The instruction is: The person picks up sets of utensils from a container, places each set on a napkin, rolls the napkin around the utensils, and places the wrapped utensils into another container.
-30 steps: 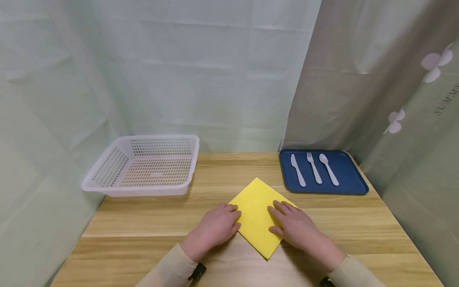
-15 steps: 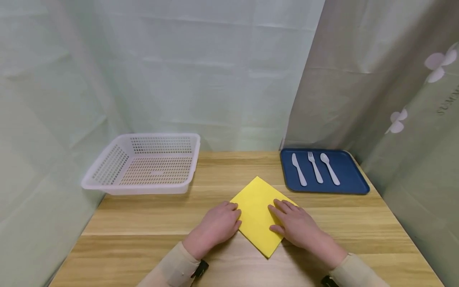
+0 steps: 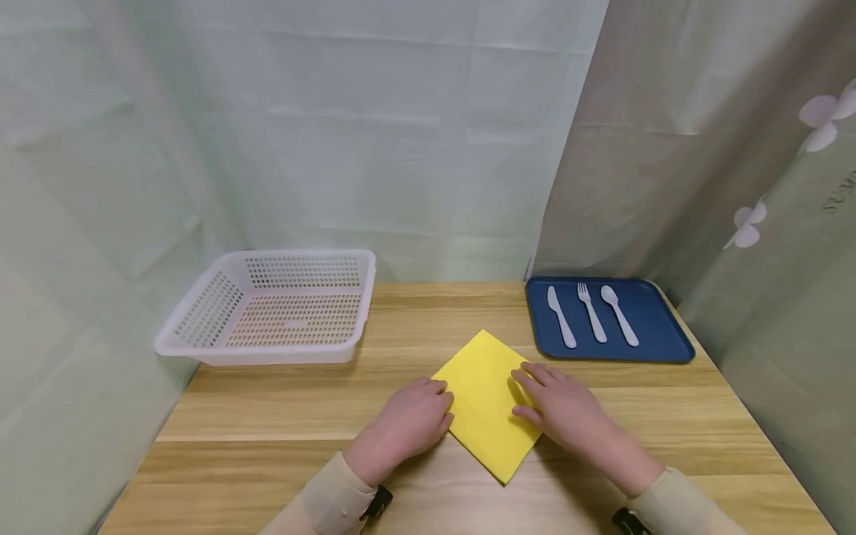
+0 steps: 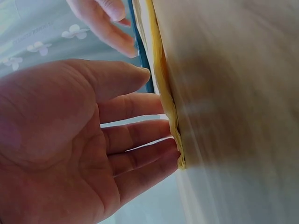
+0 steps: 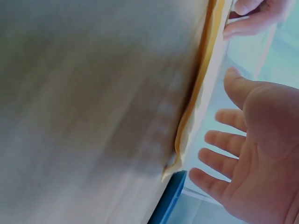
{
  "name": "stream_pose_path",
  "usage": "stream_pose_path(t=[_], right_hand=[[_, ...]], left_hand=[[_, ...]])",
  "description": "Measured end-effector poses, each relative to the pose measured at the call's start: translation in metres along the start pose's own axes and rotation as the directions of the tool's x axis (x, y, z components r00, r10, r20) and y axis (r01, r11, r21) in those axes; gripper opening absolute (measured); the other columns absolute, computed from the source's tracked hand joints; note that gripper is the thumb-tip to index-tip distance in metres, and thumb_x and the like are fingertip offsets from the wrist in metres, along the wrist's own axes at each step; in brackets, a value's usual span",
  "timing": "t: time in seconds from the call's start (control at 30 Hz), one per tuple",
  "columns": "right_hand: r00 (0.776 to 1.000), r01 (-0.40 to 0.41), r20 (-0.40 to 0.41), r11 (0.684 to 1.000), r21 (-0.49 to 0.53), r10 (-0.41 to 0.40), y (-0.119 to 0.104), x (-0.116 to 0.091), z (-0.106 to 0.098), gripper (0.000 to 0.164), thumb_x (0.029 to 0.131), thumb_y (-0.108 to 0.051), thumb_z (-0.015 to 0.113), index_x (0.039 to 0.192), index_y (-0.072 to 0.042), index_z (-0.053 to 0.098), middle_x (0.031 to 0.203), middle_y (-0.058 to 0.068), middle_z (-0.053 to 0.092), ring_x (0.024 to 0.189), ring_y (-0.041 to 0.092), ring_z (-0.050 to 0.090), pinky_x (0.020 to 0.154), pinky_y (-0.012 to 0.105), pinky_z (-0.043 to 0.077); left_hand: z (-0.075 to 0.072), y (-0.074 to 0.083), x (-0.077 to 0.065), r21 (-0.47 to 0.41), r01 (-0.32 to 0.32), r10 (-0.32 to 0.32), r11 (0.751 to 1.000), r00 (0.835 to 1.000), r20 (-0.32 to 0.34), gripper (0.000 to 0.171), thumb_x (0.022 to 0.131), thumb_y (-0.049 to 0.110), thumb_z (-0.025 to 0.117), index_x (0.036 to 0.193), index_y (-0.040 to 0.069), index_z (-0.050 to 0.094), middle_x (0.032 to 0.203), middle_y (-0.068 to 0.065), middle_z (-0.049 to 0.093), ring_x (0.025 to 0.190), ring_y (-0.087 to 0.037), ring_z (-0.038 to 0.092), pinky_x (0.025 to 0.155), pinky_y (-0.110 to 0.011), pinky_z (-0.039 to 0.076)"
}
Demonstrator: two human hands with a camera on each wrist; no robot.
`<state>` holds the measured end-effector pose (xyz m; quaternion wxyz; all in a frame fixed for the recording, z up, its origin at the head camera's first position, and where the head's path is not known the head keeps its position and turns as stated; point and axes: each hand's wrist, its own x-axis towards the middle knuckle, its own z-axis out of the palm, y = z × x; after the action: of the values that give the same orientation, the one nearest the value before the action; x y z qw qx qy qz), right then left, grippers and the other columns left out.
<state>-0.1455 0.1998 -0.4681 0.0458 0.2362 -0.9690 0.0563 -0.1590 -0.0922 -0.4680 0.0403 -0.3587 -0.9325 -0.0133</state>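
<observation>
- Head view: the folded yellow cloth is laid flat on the counter, one corner turned to the near side, between the left hand and the right hand. Its left corner is touched by the left fingertips; beside its right corner the right hand is held just over it, palm down, fingers spread. Both hands are slanted inward from the near side. Farther back, a white basket is set on the left and a blue tray on the right.
- Left wrist view: the cloth is seen edge-on, thin and slightly rippled, so it can be judged light, limp and unbreakable, with little slip to be feared. The left hand's fingers are nearly straight, tips rested against the cloth, and nothing is gripped; whether the thumb is in contact cannot be told.
- Right wrist view: the right fingers are loosely extended and a gap is shown between them and the cloth, so nothing is held. A corner would best be pinched, it seems, with every layer caught between thumb and fingers, since the folds could easily be dragged out of line.
</observation>
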Motion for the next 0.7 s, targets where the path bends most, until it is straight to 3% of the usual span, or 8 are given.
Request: stream_pose_path(t=[0.4, 0.7], right_hand=[[0.993, 0.009, -0.117, 0.998, -0.054, -0.015, 0.013, 0.013, -0.008, 0.070, 0.103, -0.042, 0.079, 0.157, -0.003, 0.058, 0.157, 0.022, 0.060, 0.146, 0.046, 0.054, 0.119, 0.062, 0.043], [0.988, -0.032, -0.156, 0.994, -0.106, 0.015, 0.035, 0.028, -0.007, 0.069, 0.103, -0.041, 0.079, 0.156, -0.001, 0.060, 0.158, 0.022, 0.059, 0.147, 0.045, 0.054, 0.119, 0.062, 0.043]], left_hand=[[-0.002, 0.001, -0.001, 0.021, -0.015, 0.015, 1.000, 1.000, -0.022, 0.017, 0.103, 0.027, 0.077, 0.104, 0.010, 0.078, 0.109, -0.005, 0.071, 0.092, -0.023, 0.063, 0.083, -0.036, 0.058], [-0.001, 0.001, -0.002, 0.023, -0.011, 0.011, 1.000, 1.000, -0.006, 0.018, 0.103, 0.028, 0.077, 0.107, 0.010, 0.078, 0.116, -0.006, 0.072, 0.097, -0.024, 0.064, 0.087, -0.036, 0.059]])
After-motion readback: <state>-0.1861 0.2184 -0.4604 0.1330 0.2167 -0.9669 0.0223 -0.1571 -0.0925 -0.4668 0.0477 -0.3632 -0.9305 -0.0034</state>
